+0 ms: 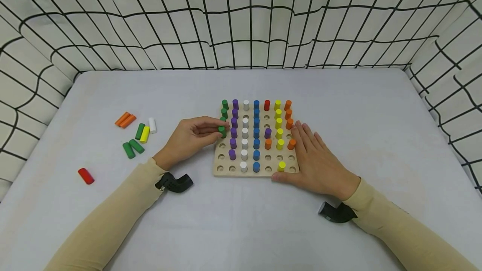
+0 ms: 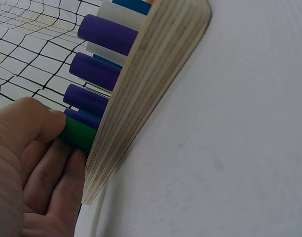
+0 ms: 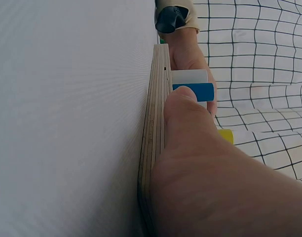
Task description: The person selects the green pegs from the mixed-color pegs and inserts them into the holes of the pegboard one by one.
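A wooden pegboard [image 1: 263, 174] lies on the white-covered table, with colored pegs standing in columns. At its left column my left hand [image 1: 190, 135] pinches a green peg [image 1: 222, 131] between thumb and fingers. The left wrist view shows this green peg [image 2: 78, 133] upright against the board, beside a row of purple pegs [image 2: 95, 71]. My right hand [image 1: 320, 164] lies along the board's right edge, its fingers straight and the thumb at the front right corner. In the right wrist view the thumb [image 3: 183, 113] touches the board near a blue peg [image 3: 200, 92].
Loose pegs lie left of the board: orange pegs [image 1: 125, 119], a white peg [image 1: 152, 125], a yellow peg [image 1: 144, 134], green pegs [image 1: 129, 150] and, nearer the front, a red peg [image 1: 86, 176]. A black wire grid [image 1: 248, 24] stands around the table's back and sides.
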A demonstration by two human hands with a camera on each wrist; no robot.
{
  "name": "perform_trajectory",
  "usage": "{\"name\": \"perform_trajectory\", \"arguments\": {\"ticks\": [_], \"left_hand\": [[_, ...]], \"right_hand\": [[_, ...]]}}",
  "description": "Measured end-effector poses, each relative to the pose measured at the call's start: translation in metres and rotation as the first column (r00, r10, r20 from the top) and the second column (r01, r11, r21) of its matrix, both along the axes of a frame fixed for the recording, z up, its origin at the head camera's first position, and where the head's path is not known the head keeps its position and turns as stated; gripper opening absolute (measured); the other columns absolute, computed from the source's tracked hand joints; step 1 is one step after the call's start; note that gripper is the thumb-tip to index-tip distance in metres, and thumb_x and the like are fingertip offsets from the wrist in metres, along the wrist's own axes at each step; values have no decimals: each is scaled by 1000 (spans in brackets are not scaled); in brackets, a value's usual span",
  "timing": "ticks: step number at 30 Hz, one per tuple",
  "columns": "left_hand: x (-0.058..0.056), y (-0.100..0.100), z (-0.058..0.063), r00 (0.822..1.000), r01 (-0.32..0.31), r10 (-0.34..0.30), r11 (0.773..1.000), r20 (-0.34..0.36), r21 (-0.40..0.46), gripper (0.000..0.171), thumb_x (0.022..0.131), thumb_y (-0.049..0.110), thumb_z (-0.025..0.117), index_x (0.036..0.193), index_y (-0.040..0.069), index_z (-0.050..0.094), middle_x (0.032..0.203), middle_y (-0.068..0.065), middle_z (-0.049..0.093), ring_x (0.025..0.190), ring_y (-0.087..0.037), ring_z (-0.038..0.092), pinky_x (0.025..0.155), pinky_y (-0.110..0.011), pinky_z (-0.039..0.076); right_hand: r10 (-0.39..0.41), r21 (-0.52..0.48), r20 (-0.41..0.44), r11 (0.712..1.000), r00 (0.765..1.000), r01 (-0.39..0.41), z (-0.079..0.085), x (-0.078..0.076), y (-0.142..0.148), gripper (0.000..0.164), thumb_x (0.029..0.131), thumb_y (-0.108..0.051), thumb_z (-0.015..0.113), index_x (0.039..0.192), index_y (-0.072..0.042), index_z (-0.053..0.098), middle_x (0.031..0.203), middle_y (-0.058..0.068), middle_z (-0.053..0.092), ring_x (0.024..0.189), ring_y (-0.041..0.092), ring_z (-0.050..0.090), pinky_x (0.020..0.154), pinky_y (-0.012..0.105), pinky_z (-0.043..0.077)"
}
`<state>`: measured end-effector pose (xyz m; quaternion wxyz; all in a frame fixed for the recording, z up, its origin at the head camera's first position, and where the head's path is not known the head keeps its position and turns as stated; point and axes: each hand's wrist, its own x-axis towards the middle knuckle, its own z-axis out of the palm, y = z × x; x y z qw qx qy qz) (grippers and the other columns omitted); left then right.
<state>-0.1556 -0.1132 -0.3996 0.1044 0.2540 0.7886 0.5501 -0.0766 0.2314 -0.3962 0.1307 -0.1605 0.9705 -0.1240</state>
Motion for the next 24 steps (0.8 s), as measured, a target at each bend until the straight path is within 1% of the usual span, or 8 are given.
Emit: {"name": "perform_trajectory", "arguments": {"ticks": [15, 19, 24], "left_hand": [[0, 0, 2, 1000, -1, 0, 1000, 30, 14, 33, 96, 3, 72, 128, 7, 69, 130, -15, 73, 115, -1, 72, 97, -20, 59], [1, 0, 3, 999, -2, 0, 999, 45, 32, 34, 94, 2, 72, 128, 5, 69, 130, -17, 73, 115, -1, 72, 97, -20, 59], [2, -1, 4, 998, -14, 11, 998, 59, 62, 33, 95, 4, 73, 128, 3, 69, 131, -17, 72, 116, -3, 72, 98, -21, 59]], "right_hand": [[-2, -4, 5, 1000, 1000, 3, 3, 0, 0, 136, 78, -94, 50, 165, -1, 3, 176, 17, -1, 164, 40, 1, 133, 62, 10], [-4, -5, 5, 1000, 1000, 4, 3, 0, 0, 136, 78, -94, 51, 165, -1, 3, 176, 17, -1, 164, 41, 1, 133, 62, 10], [-5, -9, 6, 1000, 1000, 5, 2, 1, -1, 135, 79, -93, 51, 165, -1, 2, 176, 17, -2, 164, 41, 1, 133, 62, 10]]}}
